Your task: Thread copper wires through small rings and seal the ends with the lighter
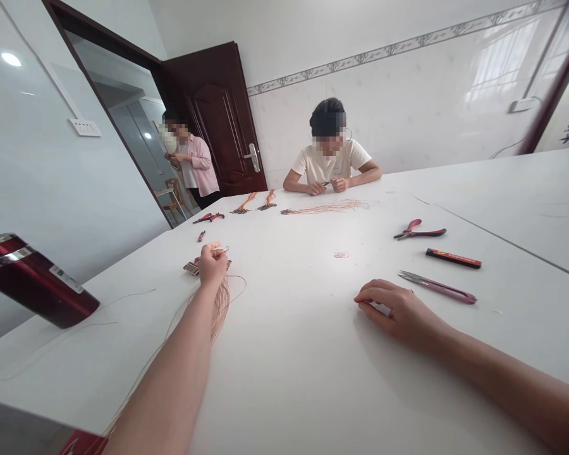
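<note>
- From where I stand, the left hand point(213, 260) has its thumb and fingers closed in a pinch, and a thin curved piece point(226, 249) pokes out at the fingertips; it is too small for me to say what it is.
- Just beside that hand, partly behind it, lies a small patterned bundle point(191, 268).
- A bunch of loose orange cords point(221, 309) spreads under the wrist and forearm, some trailing toward the near left edge of the table point(289, 354).
- The right hand point(392, 306) rests on the table, well apart from the cords, fingers loosely curled with a gap above the thumb; I see nothing in it.
- Near the right hand lie the snips point(437, 287), then the lighter point(453, 258), then the pliers point(420, 230), all untouched.
- I'd judge the work partway: one piece is in the fingers, while the cords by that wrist lie loose. Whether any are finished, I cannot tell.
- Farther off, three gathered bunches, a left one point(243, 205), a middle one point(267, 201) and a long one point(325, 207), lie near a seated co-worker point(334, 161), whose hands are together over something small.
- A red mug point(40, 281) stands at the left; another person point(192, 161) stands in the doorway.
</note>
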Tool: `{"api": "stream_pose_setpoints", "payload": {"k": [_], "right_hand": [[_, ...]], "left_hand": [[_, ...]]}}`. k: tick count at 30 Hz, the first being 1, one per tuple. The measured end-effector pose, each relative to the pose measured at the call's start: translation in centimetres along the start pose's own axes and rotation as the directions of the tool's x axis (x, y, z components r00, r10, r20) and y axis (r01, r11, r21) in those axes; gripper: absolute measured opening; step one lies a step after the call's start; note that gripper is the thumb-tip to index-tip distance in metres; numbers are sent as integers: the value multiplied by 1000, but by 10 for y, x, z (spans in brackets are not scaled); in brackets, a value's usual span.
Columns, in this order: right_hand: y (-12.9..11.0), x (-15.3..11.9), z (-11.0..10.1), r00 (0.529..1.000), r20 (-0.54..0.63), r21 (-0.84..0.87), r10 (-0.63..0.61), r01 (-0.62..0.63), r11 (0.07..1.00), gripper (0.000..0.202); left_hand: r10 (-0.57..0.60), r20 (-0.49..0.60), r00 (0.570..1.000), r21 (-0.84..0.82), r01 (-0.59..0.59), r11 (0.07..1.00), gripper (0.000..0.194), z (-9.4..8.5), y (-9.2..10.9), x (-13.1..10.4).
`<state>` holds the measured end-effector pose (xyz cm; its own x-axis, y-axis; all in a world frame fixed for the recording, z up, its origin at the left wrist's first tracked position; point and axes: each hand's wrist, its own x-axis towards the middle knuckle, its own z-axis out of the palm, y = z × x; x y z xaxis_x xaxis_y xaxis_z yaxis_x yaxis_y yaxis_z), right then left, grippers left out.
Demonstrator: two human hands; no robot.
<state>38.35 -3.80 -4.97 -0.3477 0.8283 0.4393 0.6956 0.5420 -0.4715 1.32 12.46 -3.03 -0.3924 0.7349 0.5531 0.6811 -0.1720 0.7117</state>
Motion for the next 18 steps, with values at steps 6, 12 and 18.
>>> {"api": "stream_pose_setpoints", "payload": {"k": [6, 12, 18], "right_hand": [[1, -1, 1, 1000, -10, 12, -16, 16, 1000, 22], [3, 0, 3, 1000, 11, 24, -28, 28, 999, 22], [3, 0, 2, 999, 46, 2, -18, 18, 1000, 22]], "left_hand": [[27, -24, 999, -23, -28, 999, 32, 2, 2, 0], [63, -80, 995, -25, -65, 998, 31, 2, 10, -4], [129, -246, 961, -39, -143, 989, 27, -4, 28, -5]]}}
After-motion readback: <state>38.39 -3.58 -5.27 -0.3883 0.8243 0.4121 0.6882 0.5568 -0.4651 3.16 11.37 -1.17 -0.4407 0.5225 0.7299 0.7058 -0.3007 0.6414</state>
